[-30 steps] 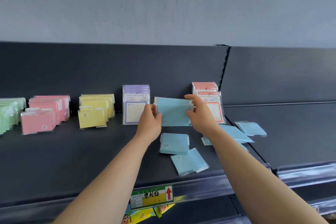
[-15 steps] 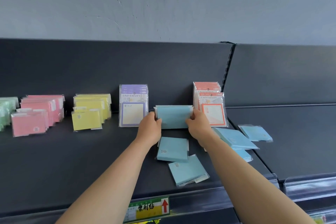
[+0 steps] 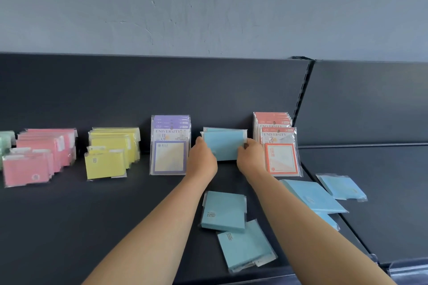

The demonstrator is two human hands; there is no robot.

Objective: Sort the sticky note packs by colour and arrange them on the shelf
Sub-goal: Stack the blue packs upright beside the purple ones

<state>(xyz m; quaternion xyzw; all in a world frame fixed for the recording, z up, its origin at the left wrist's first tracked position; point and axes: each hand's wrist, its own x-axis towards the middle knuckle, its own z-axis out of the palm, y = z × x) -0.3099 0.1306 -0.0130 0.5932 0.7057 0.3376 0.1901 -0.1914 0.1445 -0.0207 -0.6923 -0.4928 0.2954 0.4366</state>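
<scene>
Blue packs (image 3: pixel 223 144) stand upright at the shelf (image 3: pixel 92 215) back, between purple (image 3: pixel 170 144) and orange stacks (image 3: pixel 276 146); left hand (image 3: pixel 201 161) and right hand (image 3: pixel 251 157) pinch their sides, apparently squaring them.

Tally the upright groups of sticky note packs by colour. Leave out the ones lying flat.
green group: 1
pink group: 1
yellow group: 1
purple group: 1
blue group, held between left hand and right hand: 1
coral group: 1
Total: 6
</scene>
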